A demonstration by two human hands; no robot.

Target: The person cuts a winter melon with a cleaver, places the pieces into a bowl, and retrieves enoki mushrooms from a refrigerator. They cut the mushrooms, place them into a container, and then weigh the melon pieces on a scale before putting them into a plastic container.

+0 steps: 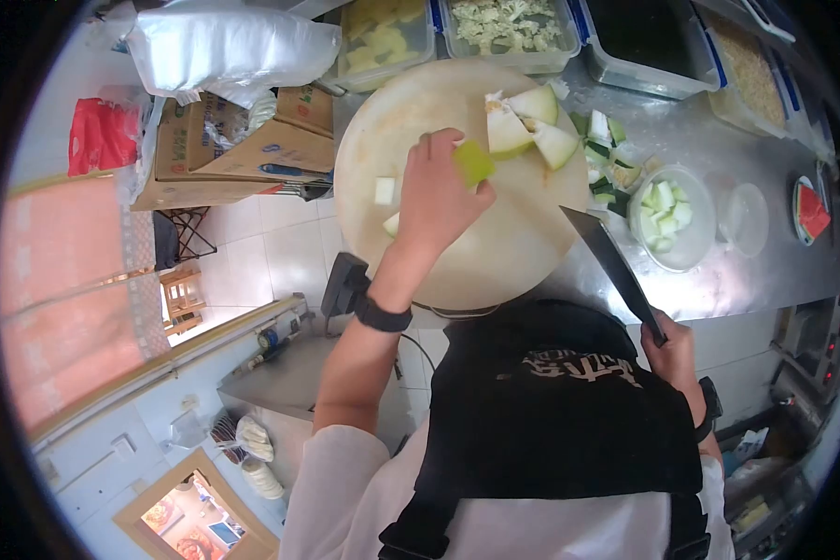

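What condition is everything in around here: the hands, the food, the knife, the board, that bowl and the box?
Left hand: closed around a piece.
Green piece: gripped, held over the board.
Right hand: closed on the knife handle.
Knife: held, blade pointing away from the person.
Round board: lying flat, partly covered.
Pale wedges: cut, lying on the board.
Bowl: uncovered, partly filled with cut pieces.
Cardboard box: open.

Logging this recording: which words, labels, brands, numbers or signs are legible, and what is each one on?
None can be read with certainty.
Black apron: white lettering across the chest, too creased and blurred to quote.
Cardboard box: printed marks, too small and blurred.
Red bag: faint marks, cannot tell whether they are text.
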